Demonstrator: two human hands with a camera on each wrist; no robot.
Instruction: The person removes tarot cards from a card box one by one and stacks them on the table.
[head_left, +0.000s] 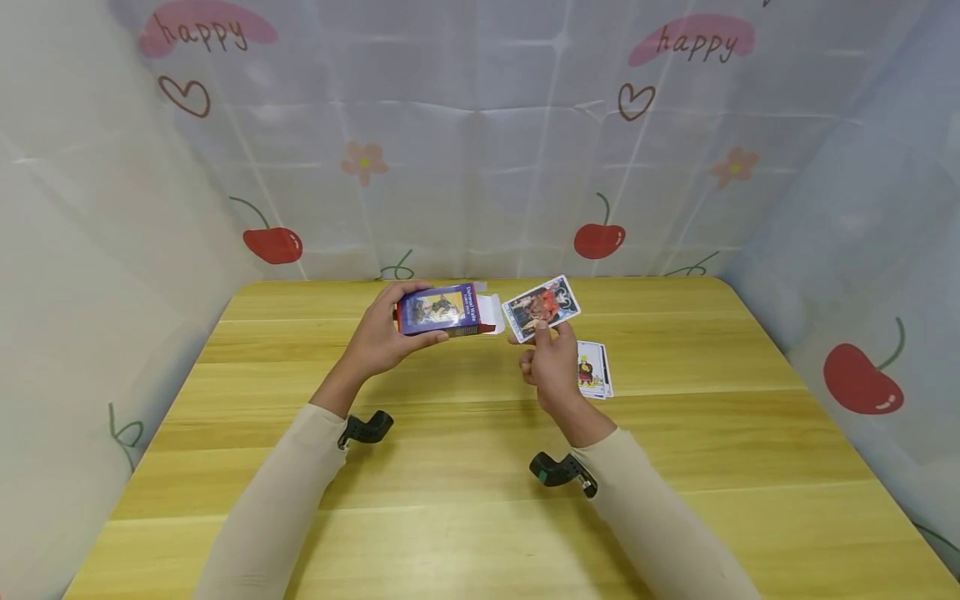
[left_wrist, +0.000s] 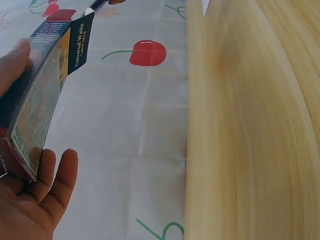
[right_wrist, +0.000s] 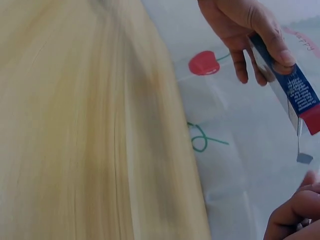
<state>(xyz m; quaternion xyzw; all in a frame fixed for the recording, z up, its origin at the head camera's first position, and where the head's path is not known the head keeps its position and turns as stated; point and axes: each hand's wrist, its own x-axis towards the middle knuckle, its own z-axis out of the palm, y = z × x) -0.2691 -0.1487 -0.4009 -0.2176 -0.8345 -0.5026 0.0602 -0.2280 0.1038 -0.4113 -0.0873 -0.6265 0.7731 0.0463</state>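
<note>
In the head view my left hand [head_left: 375, 335] grips a blue and red tarot card box [head_left: 438, 310], thumb along the near edge and fingers at the far one. Its end flap [head_left: 491, 313] stands open toward the right. The left wrist view shows the box [left_wrist: 42, 95] tilted, with "Universal Waite" on the flap. My right hand [head_left: 557, 367] pinches a tarot card [head_left: 542, 308] with a red figure on a dark ground, just right of the open flap. Beside that hand, a few white-bordered cards [head_left: 594, 371] lie on the table, partly hidden by it.
Beneath both hands is a yellow wood-grain table [head_left: 450, 500]. A pale cloth backdrop [head_left: 472, 192] with cherries and hearts rises behind its far edge. Black wrist mounts [head_left: 369, 428] stick out from the beige sleeves [head_left: 277, 508].
</note>
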